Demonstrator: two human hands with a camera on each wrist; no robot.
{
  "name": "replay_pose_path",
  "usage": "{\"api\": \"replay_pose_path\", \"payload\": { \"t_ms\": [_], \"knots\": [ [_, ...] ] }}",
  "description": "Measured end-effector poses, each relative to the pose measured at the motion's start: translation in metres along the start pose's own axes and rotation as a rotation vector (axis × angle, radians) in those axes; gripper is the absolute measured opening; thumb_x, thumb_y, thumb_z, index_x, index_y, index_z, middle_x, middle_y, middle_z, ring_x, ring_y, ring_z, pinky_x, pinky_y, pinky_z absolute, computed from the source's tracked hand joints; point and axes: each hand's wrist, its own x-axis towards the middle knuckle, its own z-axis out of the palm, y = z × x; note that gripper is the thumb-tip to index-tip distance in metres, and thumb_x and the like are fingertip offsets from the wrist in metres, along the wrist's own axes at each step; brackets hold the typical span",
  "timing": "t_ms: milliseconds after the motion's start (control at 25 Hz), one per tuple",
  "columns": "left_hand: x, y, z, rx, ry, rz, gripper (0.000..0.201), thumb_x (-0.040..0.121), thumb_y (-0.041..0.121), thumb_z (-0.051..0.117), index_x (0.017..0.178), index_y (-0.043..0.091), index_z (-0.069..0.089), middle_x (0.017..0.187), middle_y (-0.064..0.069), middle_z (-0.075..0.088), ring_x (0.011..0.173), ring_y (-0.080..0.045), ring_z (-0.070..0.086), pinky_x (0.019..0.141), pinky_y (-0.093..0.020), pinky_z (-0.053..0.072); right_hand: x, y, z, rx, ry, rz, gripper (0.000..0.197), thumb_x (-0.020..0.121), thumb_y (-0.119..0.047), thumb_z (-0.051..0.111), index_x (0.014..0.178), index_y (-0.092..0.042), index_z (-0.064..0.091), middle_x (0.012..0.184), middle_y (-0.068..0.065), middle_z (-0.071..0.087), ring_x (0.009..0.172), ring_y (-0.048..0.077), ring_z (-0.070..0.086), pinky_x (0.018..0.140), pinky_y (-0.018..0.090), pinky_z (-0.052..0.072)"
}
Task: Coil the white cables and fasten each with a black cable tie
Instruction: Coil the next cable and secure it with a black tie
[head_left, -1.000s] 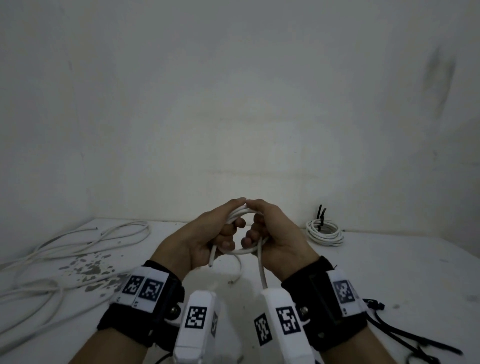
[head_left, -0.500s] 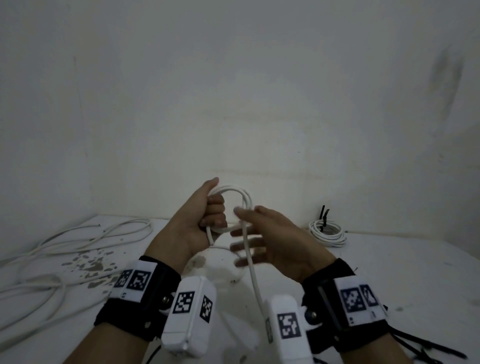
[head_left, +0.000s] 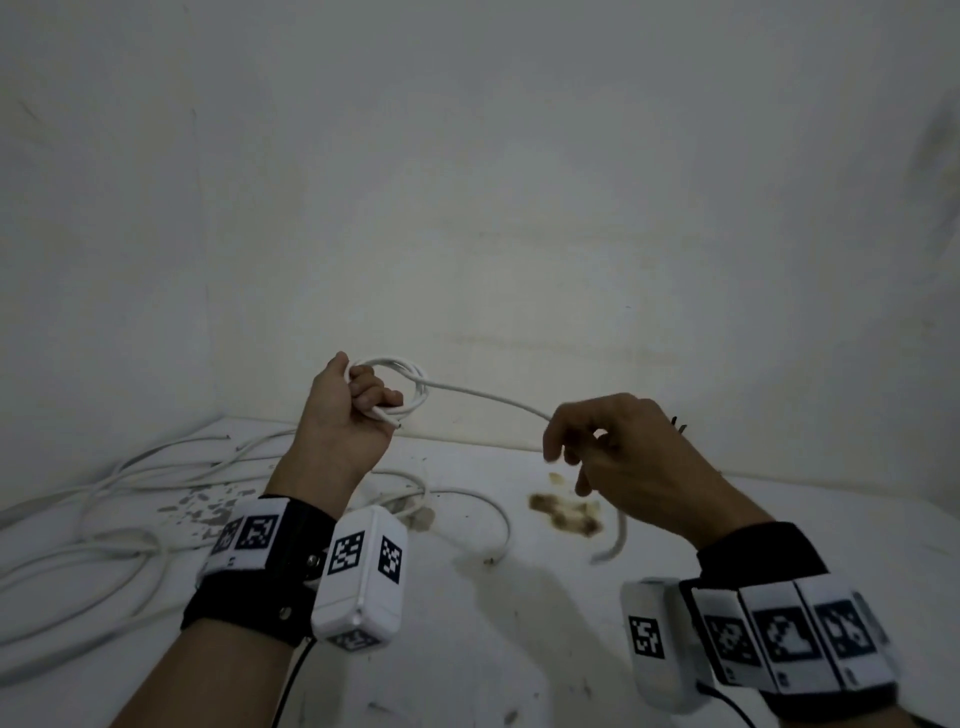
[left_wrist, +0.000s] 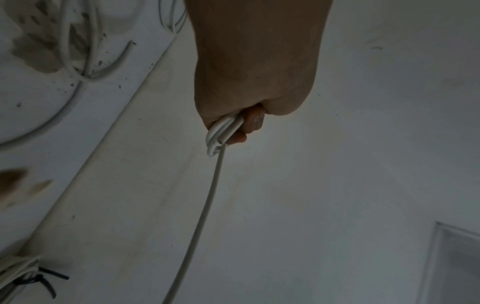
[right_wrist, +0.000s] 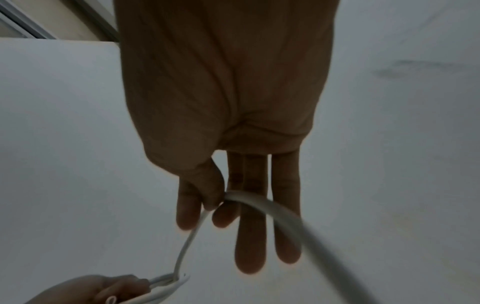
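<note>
My left hand (head_left: 370, 399) is raised above the table and grips a small coil (head_left: 410, 385) of white cable; the left wrist view shows the loops (left_wrist: 221, 131) bunched in its fist. From the coil one strand of cable (head_left: 488, 397) runs right to my right hand (head_left: 566, 448). The right wrist view shows that hand's thumb and forefinger pinching the cable (right_wrist: 249, 198), with the other fingers straight. The loose tail (head_left: 615, 540) hangs below that hand. My left hand (right_wrist: 85, 292) with the coil appears at the bottom left of the right wrist view.
Several loose white cables (head_left: 104, 519) sprawl over the left of the white table (head_left: 493, 649). A finished coil (left_wrist: 13, 265) fastened with a black tie (left_wrist: 41, 277) lies by the wall. Black tie tips (head_left: 678, 423) show behind my right hand. A brown stain (head_left: 566, 512) marks the table.
The hands have parted. My right hand has slid right along the cable, drawing out a straight strand. My left hand has risen with the coil.
</note>
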Motion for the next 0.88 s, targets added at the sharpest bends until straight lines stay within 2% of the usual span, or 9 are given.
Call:
{"api": "replay_pose_path", "payload": {
  "t_ms": [40, 120, 240, 360, 480, 560, 640, 760, 880],
  "knots": [
    [0.001, -0.001, -0.001, -0.004, -0.005, -0.004, 0.044, 0.105, 0.04, 0.032, 0.067, 0.019, 0.036, 0.041, 0.009, 0.029, 0.03, -0.006, 0.024, 0.043, -0.016, 0.037, 0.0, 0.0, 0.002, -0.018, -0.055, 0.014, 0.039, 0.096, -0.004, 0.048, 0.08, -0.03, 0.073, 0.073, -0.005, 0.069, 0.063, 0.013, 0.07, 0.056, 0.018, 0.053],
    [0.003, -0.003, -0.004, -0.018, -0.022, -0.017, 0.045, 0.106, 0.04, 0.03, 0.067, 0.018, 0.035, 0.043, 0.008, 0.029, 0.031, -0.007, 0.025, 0.049, -0.019, 0.037, -0.001, 0.002, 0.002, 0.044, -0.179, 0.047, 0.037, 0.099, -0.009, 0.045, 0.099, -0.031, 0.075, 0.083, -0.007, 0.074, 0.075, 0.009, 0.072, 0.064, 0.023, 0.058],
    [0.003, -0.005, -0.007, -0.064, -0.042, -0.018, 0.046, 0.107, 0.039, 0.027, 0.067, 0.017, 0.034, 0.046, 0.007, 0.031, 0.035, -0.009, 0.028, 0.058, -0.022, 0.036, -0.002, 0.004, 0.003, 0.156, -0.358, 0.051, 0.035, 0.096, -0.01, 0.058, 0.122, -0.032, 0.066, 0.104, -0.013, 0.075, 0.093, 0.002, 0.071, 0.078, 0.024, 0.059],
    [0.001, -0.01, -0.005, -0.111, -0.072, -0.051, 0.046, 0.107, 0.04, 0.027, 0.068, 0.017, 0.035, 0.049, 0.007, 0.033, 0.037, -0.009, 0.031, 0.054, -0.023, 0.043, 0.0, 0.001, 0.007, 0.093, -0.111, 0.045, 0.014, 0.093, -0.035, 0.066, 0.102, -0.025, 0.072, 0.083, -0.013, 0.076, 0.069, 0.002, 0.071, 0.065, 0.023, 0.058],
    [-0.002, -0.017, 0.002, -0.125, -0.084, -0.058, 0.05, 0.107, 0.04, 0.028, 0.065, 0.014, 0.038, 0.048, 0.005, 0.041, 0.038, -0.01, 0.041, 0.053, -0.021, 0.051, 0.005, -0.01, 0.012, 0.055, 0.116, 0.113, 0.046, 0.098, -0.054, 0.048, 0.08, -0.021, 0.075, 0.058, -0.013, 0.068, 0.052, 0.003, 0.062, 0.06, 0.027, 0.053],
    [-0.002, -0.025, 0.006, -0.053, -0.058, -0.019, 0.051, 0.107, 0.04, 0.028, 0.066, 0.012, 0.041, 0.045, 0.002, 0.048, 0.042, -0.012, 0.049, 0.061, -0.029, 0.051, 0.003, -0.022, 0.019, 0.134, 0.102, 0.162, 0.049, 0.099, -0.05, 0.048, 0.077, -0.018, 0.076, 0.052, -0.01, 0.065, 0.045, 0.007, 0.059, 0.052, 0.027, 0.048],
    [-0.004, -0.036, 0.011, 0.058, -0.026, -0.006, 0.049, 0.106, 0.041, 0.031, 0.069, 0.012, 0.044, 0.046, 0.002, 0.052, 0.046, -0.012, 0.055, 0.068, -0.031, 0.048, 0.001, -0.034, 0.029, 0.35, -0.036, 0.189, 0.047, 0.099, -0.046, 0.052, 0.077, -0.012, 0.075, 0.064, 0.006, 0.069, 0.047, 0.018, 0.06, 0.044, 0.029, 0.048],
    [-0.013, -0.049, 0.019, 0.286, -0.005, -0.066, 0.047, 0.103, 0.046, 0.037, 0.07, 0.014, 0.047, 0.058, 0.001, 0.055, 0.051, -0.013, 0.06, 0.056, -0.029, 0.052, -0.001, -0.045, 0.038, 0.74, -0.19, 0.183, 0.039, 0.1, -0.031, 0.057, 0.093, 0.004, 0.072, 0.082, 0.022, 0.072, 0.066, 0.027, 0.069, 0.047, 0.029, 0.052],
    [-0.032, -0.06, 0.029, 0.487, -0.11, -0.222, 0.048, 0.102, 0.049, 0.038, 0.068, 0.016, 0.045, 0.05, 0.002, 0.049, 0.037, -0.011, 0.051, 0.036, -0.017, 0.041, 0.001, -0.046, 0.041, 1.011, -0.17, 0.255, 0.035, 0.101, -0.021, 0.055, 0.104, 0.012, 0.066, 0.09, 0.025, 0.073, 0.077, 0.03, 0.071, 0.055, 0.029, 0.057]
  ]
}}
